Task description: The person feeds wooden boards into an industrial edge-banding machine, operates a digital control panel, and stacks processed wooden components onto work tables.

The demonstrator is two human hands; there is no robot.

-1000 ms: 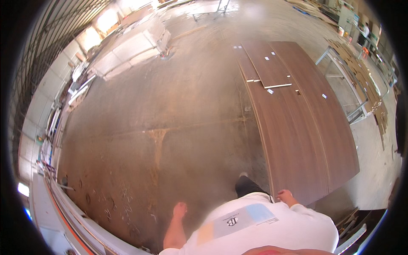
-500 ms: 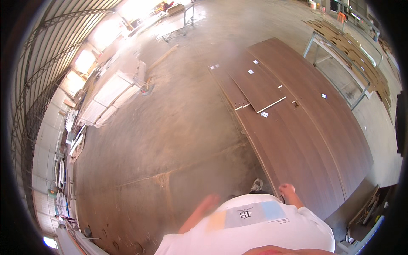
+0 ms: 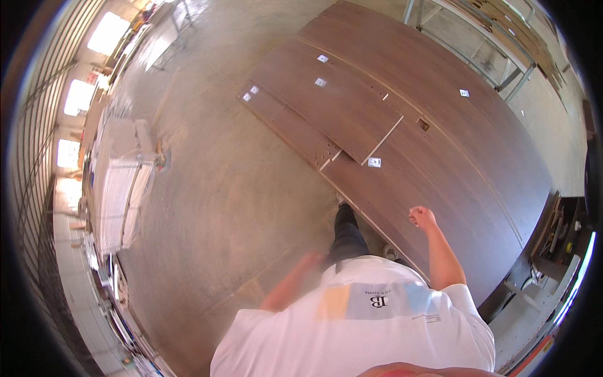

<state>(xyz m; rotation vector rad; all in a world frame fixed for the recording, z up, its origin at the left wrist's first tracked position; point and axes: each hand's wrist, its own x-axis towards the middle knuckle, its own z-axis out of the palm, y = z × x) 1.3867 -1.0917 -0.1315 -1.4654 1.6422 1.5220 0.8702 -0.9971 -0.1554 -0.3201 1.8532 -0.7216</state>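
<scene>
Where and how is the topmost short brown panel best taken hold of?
Probably by the two corners of its pale short end, coming from the person's side. The short brown panel lies flat, but that end faces the person and stands above the large brown panel. Whether there is room underneath isn't visible.

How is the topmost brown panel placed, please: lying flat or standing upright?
Lying flat: the topmost brown panel shows its broad face upward, and its pale near edge sits over the larger brown panels beneath.
</scene>
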